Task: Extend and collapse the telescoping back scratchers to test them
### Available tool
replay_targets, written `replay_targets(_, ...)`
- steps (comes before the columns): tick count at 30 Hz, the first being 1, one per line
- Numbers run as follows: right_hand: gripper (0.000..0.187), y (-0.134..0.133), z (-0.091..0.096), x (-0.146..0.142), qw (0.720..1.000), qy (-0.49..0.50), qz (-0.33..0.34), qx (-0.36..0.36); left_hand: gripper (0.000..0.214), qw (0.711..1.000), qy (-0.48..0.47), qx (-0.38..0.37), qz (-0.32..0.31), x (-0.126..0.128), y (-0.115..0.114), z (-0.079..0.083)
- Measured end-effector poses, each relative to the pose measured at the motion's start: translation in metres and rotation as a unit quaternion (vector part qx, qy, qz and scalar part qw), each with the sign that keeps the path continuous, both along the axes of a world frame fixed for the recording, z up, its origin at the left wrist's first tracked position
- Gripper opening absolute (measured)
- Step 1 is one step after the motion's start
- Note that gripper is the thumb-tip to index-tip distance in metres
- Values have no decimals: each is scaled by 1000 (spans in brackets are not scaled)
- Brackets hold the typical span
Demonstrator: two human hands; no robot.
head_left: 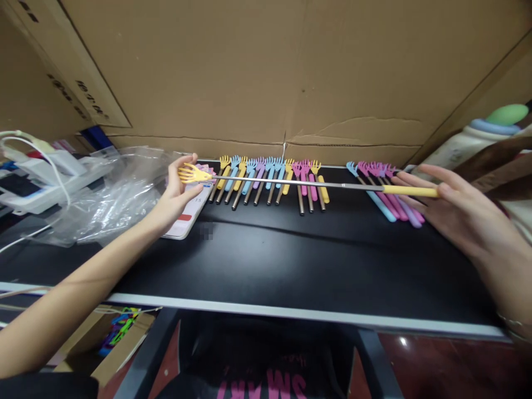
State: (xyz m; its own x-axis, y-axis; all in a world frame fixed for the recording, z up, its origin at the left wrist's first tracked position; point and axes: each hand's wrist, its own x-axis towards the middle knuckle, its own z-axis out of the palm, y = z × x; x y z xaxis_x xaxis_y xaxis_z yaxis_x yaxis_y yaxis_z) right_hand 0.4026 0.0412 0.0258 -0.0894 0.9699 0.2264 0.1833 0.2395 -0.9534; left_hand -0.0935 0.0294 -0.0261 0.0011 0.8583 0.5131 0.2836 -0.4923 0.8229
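Observation:
A yellow telescopic back scratcher (299,183) is stretched out long above the black table (291,260). My left hand (179,191) pinches its yellow claw head at the left end. My right hand (449,213) holds the yellow handle end with thumb against it, the other fingers extended. Behind the rod lies a row of several collapsed back scratchers (266,180) in yellow, blue, purple and pink. A second cluster of pink, blue and purple ones (384,191) lies under my right hand's fingertips.
A cardboard wall (266,72) backs the table. Crumpled clear plastic bags (112,191) and a white device with a cable (45,172) sit at the left. A white card-like item (189,216) lies below my left hand. A bottle (477,138) stands at the right.

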Motion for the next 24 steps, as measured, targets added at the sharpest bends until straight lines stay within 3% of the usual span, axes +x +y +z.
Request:
replay_targets(4, 38, -1, -4, 5, 999, 25, -19, -13, 51, 998, 48, 33, 7, 9, -10, 2)
replay_targets(8, 44, -5, -9, -14, 998, 18, 18, -50, 50, 995, 91, 45, -13, 29, -18, 3)
replay_targets(12, 40, -4, -12, -34, 996, 31, 56, -57, 56, 995, 73, 51, -43, 47, -21, 3)
replay_targets(18, 38, -2, -19, -38, 991, 64, 86, -81, 58, 996, 36, 65, -42, 57, -24, 5)
replay_targets(24, 30, -5, -24, -46, 989, 75, 79, -104, 50, 997, 1, 65, -44, 65, -28, 3)
